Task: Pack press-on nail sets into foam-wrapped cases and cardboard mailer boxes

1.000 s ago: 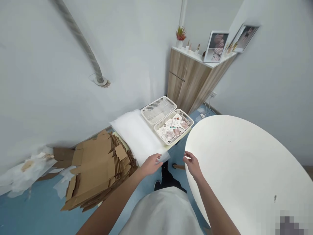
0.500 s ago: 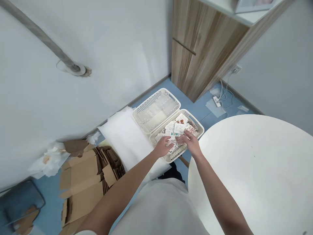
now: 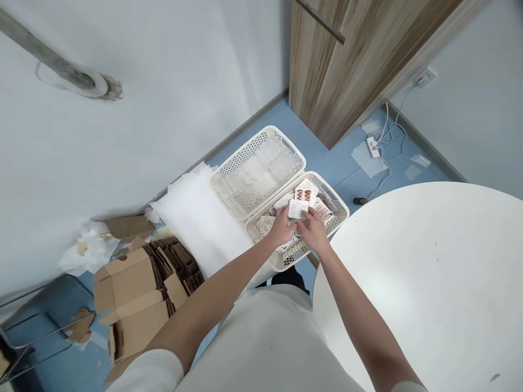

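Over the near half of a white perforated plastic basket [image 3: 278, 262], my two hands are close together. The basket is filled with small white printed cards [image 3: 323, 211], some seemingly in clear wrapping. My left hand [image 3: 283, 227] has its fingers closed at the lower left edge of a white card with lines of text [image 3: 298, 209]. Fingers of my right hand [image 3: 314, 231] bend over that card's lower right corner. Just behind it lies a card with several red-brown ovals [image 3: 304, 194]. What lies under my palms is hidden.
A second white basket [image 3: 229, 182] with clear plastic inside adjoins at the left. White sheets [image 3: 200, 218] and flattened cardboard boxes [image 3: 137, 283] are stacked farther left. A round white table [image 3: 429, 283] stands at right. Behind are a wooden cabinet [image 3: 347, 71] and a power strip [image 3: 372, 147].
My hands have come closer together, the right one moving left and inward to the text card. The camera view has tilted down and shifted a little.
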